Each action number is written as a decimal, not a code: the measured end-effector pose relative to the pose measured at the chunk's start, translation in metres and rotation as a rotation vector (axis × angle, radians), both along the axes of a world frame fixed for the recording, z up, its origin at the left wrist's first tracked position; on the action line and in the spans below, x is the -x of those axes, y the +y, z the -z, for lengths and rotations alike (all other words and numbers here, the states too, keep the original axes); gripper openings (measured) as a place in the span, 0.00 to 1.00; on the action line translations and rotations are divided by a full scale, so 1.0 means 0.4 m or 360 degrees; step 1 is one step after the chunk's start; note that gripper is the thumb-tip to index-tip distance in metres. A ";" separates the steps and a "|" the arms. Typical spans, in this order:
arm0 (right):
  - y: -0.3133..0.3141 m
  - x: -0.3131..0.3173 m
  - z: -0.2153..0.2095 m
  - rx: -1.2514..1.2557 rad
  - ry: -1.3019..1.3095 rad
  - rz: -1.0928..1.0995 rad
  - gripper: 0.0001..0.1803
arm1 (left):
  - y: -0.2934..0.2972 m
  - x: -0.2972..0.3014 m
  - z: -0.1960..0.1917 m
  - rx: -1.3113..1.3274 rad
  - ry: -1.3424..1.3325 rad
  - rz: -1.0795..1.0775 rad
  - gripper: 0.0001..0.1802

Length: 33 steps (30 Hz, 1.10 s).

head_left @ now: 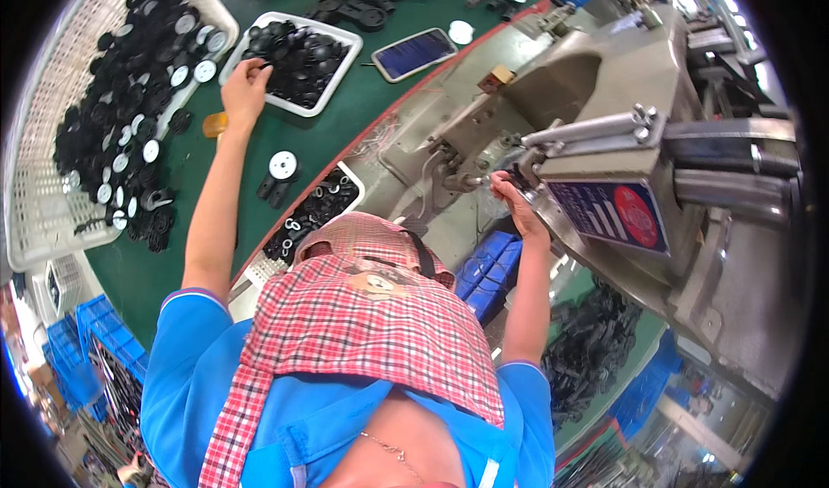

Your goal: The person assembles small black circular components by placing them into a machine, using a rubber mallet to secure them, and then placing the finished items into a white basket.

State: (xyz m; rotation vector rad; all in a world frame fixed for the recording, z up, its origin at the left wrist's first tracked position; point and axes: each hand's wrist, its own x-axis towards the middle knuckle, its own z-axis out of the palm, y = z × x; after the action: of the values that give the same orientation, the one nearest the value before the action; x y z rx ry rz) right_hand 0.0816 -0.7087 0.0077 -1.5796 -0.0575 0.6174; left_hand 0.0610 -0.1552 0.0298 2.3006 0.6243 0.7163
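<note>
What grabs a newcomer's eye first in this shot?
Likely the big grey press machine filling the right half, with the right hand at its tooling. Next, the large white basket heaped with black round parts at far left, and the left hand reaching into a white tray of similar black parts on the green table.

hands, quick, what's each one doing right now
Left hand: fingers curled at the rim of the white plastic tray of black round parts; hold cannot be told.
Right hand: at the grey metal press; grip unclear.
</note>
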 end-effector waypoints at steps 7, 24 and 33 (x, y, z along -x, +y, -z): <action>0.120 0.110 -0.059 0.0462 -0.0673 0.0581 0.08 | -0.139 0.234 -0.087 0.1191 0.0284 0.0396 0.14; 0.626 0.144 -0.059 0.0207 -0.1262 -0.0992 0.37 | -0.210 0.364 -0.035 0.1086 0.0478 -0.0064 0.13; 0.861 0.165 0.062 0.0043 -0.1386 -0.0682 0.34 | -0.204 0.338 -0.006 0.0667 0.0511 -0.0164 0.18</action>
State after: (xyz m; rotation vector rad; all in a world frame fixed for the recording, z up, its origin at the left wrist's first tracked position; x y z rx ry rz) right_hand 0.0156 -0.3642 -0.0172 -1.7714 -1.0586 0.2065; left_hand -0.0742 -0.2368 0.0320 2.0100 0.9468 0.2262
